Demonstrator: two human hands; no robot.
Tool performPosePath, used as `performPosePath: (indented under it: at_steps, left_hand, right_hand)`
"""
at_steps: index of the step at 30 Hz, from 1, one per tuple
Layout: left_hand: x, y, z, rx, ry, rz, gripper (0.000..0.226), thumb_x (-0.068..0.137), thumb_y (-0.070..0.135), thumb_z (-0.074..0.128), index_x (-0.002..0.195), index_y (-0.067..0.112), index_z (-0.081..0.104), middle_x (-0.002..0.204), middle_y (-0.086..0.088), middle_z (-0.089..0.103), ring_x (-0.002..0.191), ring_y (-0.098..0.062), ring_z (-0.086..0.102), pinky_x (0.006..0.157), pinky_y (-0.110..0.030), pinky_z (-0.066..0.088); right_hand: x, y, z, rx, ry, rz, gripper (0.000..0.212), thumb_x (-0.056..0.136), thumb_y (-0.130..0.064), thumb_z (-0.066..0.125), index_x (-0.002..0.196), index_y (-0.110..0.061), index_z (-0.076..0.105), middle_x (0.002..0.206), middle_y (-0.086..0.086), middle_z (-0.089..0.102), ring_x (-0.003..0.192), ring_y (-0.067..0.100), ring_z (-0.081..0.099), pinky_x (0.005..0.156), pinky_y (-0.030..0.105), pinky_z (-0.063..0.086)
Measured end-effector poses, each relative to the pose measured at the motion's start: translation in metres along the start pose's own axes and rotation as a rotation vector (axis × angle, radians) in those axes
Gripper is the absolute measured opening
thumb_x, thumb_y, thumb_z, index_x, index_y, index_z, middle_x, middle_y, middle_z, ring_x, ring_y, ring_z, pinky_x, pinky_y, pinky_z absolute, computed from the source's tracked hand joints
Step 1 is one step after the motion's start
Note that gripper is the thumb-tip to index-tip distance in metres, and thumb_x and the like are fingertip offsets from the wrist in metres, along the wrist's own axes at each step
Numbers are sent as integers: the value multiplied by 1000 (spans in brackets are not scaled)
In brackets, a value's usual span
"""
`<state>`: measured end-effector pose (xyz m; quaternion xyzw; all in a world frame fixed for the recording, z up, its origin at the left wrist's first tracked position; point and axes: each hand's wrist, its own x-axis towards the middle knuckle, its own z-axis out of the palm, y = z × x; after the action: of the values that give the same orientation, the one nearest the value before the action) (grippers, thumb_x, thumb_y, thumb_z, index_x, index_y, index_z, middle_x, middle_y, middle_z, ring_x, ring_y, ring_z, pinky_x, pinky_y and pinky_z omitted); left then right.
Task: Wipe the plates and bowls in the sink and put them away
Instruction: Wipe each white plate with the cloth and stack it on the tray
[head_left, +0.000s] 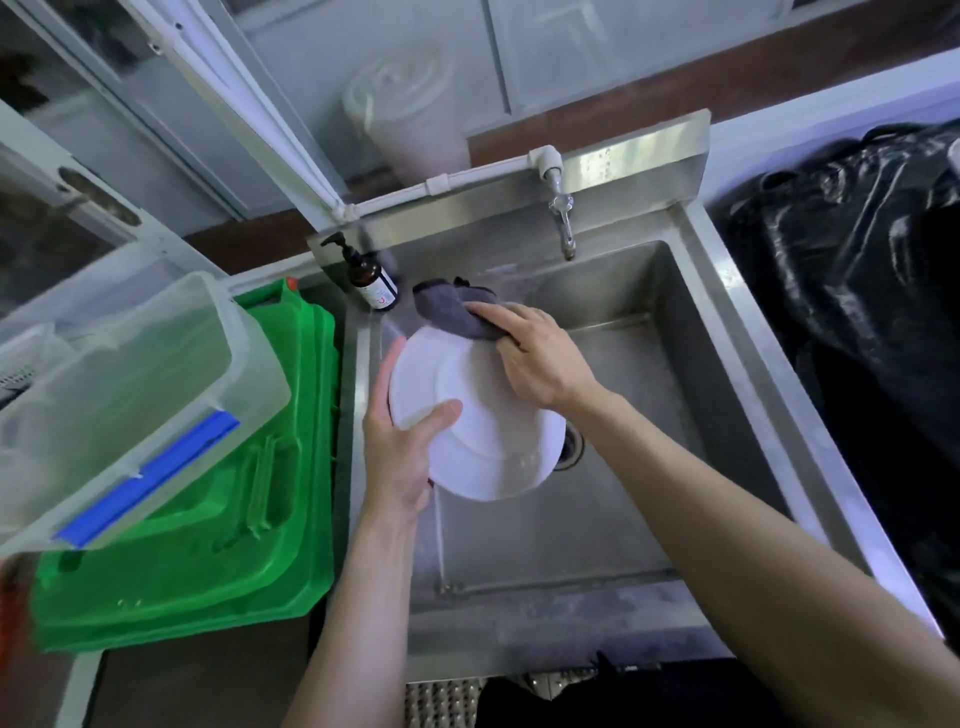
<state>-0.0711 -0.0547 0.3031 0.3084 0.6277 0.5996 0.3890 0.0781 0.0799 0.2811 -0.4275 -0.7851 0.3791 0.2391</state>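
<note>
White plate (483, 415) sits mid-frame, held tilted over the steel sink (613, 519), wipe step in progress. Grey cloth (457, 312) is on the plate's upper rim, just above centre of frame.

Left hand (400, 441) grips the plate's lower-left edge: thumb lies across the face, the other fingers wrap behind the rim and are mostly hidden. Right hand (535, 358) presses the cloth onto the top rim, with its fingers (493, 314) bent over the cloth and bunching it against the plate. Neither hand is loose.

To do this step well, I'd judge:
- Keep the left grip firm, since a wet glazed plate may slip.
- Sweep the cloth around the rim, then the centre, and turn the plate with the left hand so the part under the thumb gets wiped too.
- Keep the plate low over the basin so any drop is short.
- Flip it for the back face before it goes away.

Whether other dishes remain in the sink, cannot tell; the basin floor that shows has only the drain (571, 447).

A clear plastic bin (130, 395) rests on a green crate (208, 545) at left of frame, likely the put-away spot. A brown pump bottle (371, 283) stands at the sink's upper-left corner, the tap (563, 218) above centre.
</note>
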Motion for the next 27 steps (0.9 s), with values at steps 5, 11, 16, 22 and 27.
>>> performPosePath:
  at_steps: [5,11,16,22,27]
  left_hand:
    - [35,15,-9,-191,195,-11,95,73,-13,80,156,27,56,149,-3,68,135,-29,66,105,-48,60]
    - [42,24,-10,-76,-18,91,93,80,-18,73,156,30,54,158,-2,60,144,-29,58,117,-58,50]
    - [19,23,5,-121,-68,70,91,79,-15,76,156,28,55,154,-4,64,142,-31,60,115,-55,52]
    - [30,26,24,-421,248,-36,86,85,-23,62,159,20,51,147,-15,68,127,-35,70,91,-42,64]
    - [20,23,37,-386,287,-89,86,83,-15,68,155,28,55,144,-19,69,105,-30,76,77,-38,64]
  right_hand:
    - [-65,-9,32,-27,156,-57,61,94,-15,40,149,-29,61,156,8,55,150,31,40,130,30,19]
    - [-67,-8,48,138,262,25,57,108,-12,44,159,-37,48,171,1,36,162,27,23,132,41,22]
    - [20,-21,-26,28,217,39,63,93,-15,40,150,-31,60,144,3,64,132,33,56,114,40,40]
    - [-55,-10,2,-98,172,-150,59,94,-18,40,148,-29,62,150,8,59,144,37,47,121,48,36]
    - [-113,7,32,-63,108,-301,65,102,-7,50,159,-37,48,169,4,40,160,37,26,125,58,28]
